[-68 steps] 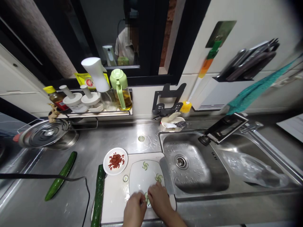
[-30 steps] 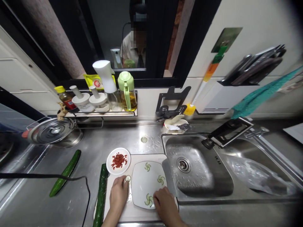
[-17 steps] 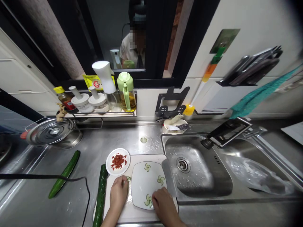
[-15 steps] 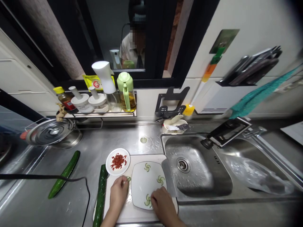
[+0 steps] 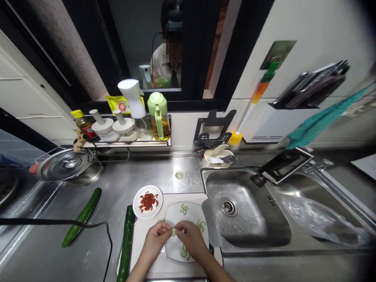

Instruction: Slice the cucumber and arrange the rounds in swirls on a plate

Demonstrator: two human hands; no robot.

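Note:
Over the left part of a squarish white plate [image 5: 172, 250], my left hand [image 5: 160, 237] and my right hand [image 5: 189, 237] meet, fingertips pinching a small cucumber slice [image 5: 173, 231] between them. Pinwheels of thin cucumber pieces lie on the plate: one at the top [image 5: 184, 209], one at the right [image 5: 201, 225] and one near the bottom [image 5: 185, 252], partly behind my right hand. The plate rests on a white cutting board [image 5: 143, 250]. A dark green cucumber [image 5: 127, 243] lies along the board's left edge. A small white dish [image 5: 136, 206] of red dried berries sits at its upper left.
Another cucumber [image 5: 82, 217] lies on the steel counter at left, crossed by a black cable [image 5: 88, 225]. A lidded pot [image 5: 70, 164] stands behind it. The sink [image 5: 243, 219] is to the right. Seasoning jars and an oil bottle [image 5: 158, 117] stand on a rack by the window.
My left hand has moved right, from the board to above the plate, with a cucumber slice. My right hand has lifted off the lower pinwheel and come up left to meet it.

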